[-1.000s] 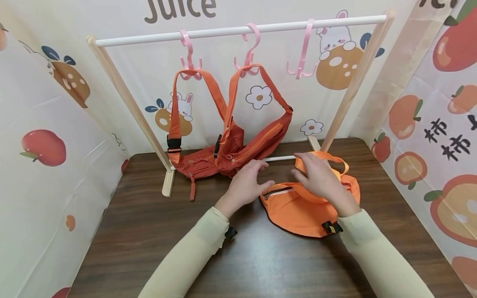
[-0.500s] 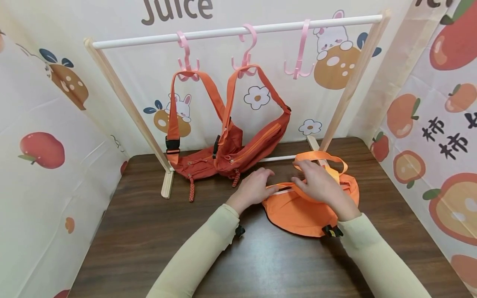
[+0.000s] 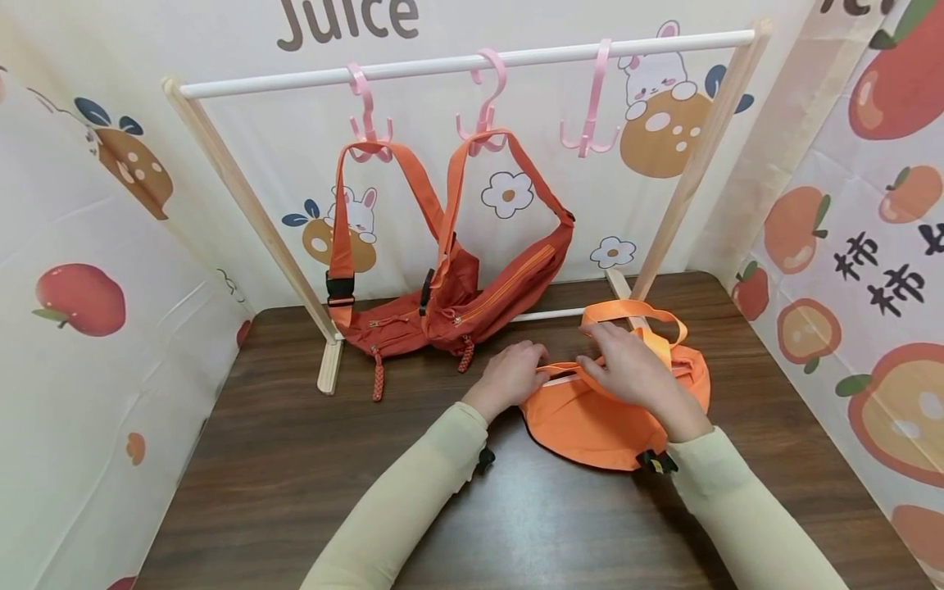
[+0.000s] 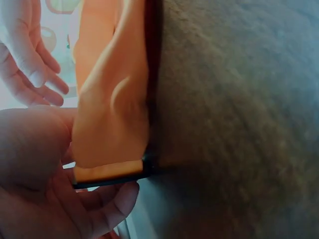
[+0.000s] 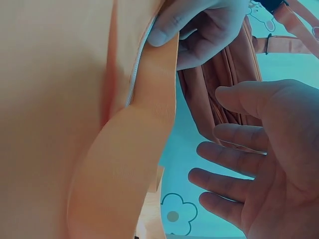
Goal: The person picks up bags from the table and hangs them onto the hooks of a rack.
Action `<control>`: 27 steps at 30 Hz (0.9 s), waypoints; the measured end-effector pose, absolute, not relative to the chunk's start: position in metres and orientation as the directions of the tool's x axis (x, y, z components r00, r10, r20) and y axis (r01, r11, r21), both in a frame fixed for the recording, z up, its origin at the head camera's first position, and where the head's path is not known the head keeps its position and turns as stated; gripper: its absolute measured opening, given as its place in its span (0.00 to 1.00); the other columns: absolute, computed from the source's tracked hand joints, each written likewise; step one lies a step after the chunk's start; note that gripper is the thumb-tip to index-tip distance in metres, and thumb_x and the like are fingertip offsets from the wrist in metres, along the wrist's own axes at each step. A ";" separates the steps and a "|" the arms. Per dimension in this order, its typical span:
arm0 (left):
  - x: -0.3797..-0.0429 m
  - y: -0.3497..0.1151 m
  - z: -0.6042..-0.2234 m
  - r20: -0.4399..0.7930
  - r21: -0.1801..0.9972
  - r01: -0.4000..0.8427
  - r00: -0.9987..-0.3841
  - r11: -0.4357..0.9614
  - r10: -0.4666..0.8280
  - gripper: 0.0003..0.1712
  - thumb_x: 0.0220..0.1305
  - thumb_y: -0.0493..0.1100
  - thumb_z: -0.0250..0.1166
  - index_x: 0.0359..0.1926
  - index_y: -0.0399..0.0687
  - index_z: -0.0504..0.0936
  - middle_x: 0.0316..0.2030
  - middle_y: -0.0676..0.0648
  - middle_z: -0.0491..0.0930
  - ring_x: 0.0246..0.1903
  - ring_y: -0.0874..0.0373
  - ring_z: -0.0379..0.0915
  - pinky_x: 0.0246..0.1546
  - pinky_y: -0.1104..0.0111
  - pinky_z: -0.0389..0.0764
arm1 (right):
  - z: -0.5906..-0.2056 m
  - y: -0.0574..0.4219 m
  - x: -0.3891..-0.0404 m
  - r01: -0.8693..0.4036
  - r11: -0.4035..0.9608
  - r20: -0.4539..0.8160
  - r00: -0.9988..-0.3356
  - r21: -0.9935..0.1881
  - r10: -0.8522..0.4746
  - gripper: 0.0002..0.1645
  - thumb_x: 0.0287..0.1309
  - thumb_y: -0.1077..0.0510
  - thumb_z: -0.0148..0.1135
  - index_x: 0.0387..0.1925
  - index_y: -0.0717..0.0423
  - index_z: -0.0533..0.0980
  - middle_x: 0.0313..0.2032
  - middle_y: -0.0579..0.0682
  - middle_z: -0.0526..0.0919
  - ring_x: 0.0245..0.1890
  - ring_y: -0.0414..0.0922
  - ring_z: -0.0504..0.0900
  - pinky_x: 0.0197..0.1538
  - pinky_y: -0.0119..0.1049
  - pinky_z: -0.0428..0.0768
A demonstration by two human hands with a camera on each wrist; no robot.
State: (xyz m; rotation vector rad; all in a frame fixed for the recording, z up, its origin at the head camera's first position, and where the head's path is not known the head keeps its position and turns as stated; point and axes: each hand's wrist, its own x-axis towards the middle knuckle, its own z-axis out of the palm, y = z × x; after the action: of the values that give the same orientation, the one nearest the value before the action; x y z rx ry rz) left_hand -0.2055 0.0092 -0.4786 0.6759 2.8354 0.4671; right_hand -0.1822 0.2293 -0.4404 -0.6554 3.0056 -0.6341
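Observation:
An orange waist bag (image 3: pixel 590 422) lies on the table, its loose strap (image 3: pixel 623 307) looped upward at the back. My left hand (image 3: pixel 514 378) grips the bag's left end; in the left wrist view the thumb and fingers of the left hand (image 4: pixel 55 174) are around that end. Over the bag's back part is my right hand (image 3: pixel 633 369), close to the strap. The right wrist view has the right hand (image 5: pixel 264 154) with spread, loosely bent fingers beside the strap (image 5: pixel 129 149), holding nothing. A black buckle (image 3: pixel 656 461) lies at the bag's front right.
Two rust-red bags (image 3: pixel 391 328) (image 3: pixel 516 291) hang by their straps from pink hooks (image 3: pixel 366 115) (image 3: pixel 487 102) on a rack with a white bar (image 3: pixel 420 68). A third pink hook (image 3: pixel 592 106) hangs bare at the right. Printed cloth walls surround the dark wooden table (image 3: pixel 280 475).
My left hand has moved right and slightly down, from beside the orange waist bag to gripping its left end. The right hand has stayed nearly in place over the bag.

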 end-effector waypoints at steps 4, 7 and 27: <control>-0.207 0.011 -0.483 -0.125 0.325 0.411 -0.874 0.852 0.470 0.14 0.79 0.50 0.64 0.59 0.55 0.85 0.47 0.52 0.81 0.49 0.56 0.80 0.47 0.59 0.83 | -0.443 0.229 -0.182 -0.401 0.828 0.084 -0.912 -0.393 -0.402 0.32 0.73 0.54 0.67 0.69 0.67 0.71 0.63 0.67 0.78 0.58 0.63 0.80 0.60 0.63 0.78; -0.207 0.011 -0.485 -0.120 0.312 0.415 -0.875 0.854 0.469 0.13 0.81 0.47 0.61 0.58 0.54 0.85 0.44 0.52 0.80 0.44 0.57 0.80 0.42 0.60 0.83 | -0.444 0.228 -0.182 -0.403 0.823 0.082 -0.910 -0.399 -0.406 0.32 0.73 0.54 0.67 0.69 0.67 0.72 0.61 0.66 0.79 0.55 0.61 0.82 0.58 0.61 0.80; -0.197 -0.001 -0.467 0.147 0.450 0.343 -0.939 0.825 0.310 0.21 0.75 0.42 0.62 0.66 0.51 0.79 0.55 0.50 0.80 0.45 0.53 0.82 0.43 0.57 0.85 | -0.446 0.212 -0.191 -0.442 0.823 0.078 -0.892 -0.357 -0.445 0.37 0.66 0.51 0.75 0.68 0.66 0.74 0.59 0.63 0.81 0.54 0.60 0.82 0.58 0.58 0.80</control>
State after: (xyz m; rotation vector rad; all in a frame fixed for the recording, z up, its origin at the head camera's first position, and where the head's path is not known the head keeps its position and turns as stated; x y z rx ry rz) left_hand -0.1972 -0.0012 -0.4673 0.5494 3.0646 0.7758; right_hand -0.1909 0.2122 -0.4461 -0.7273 2.9911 -0.5831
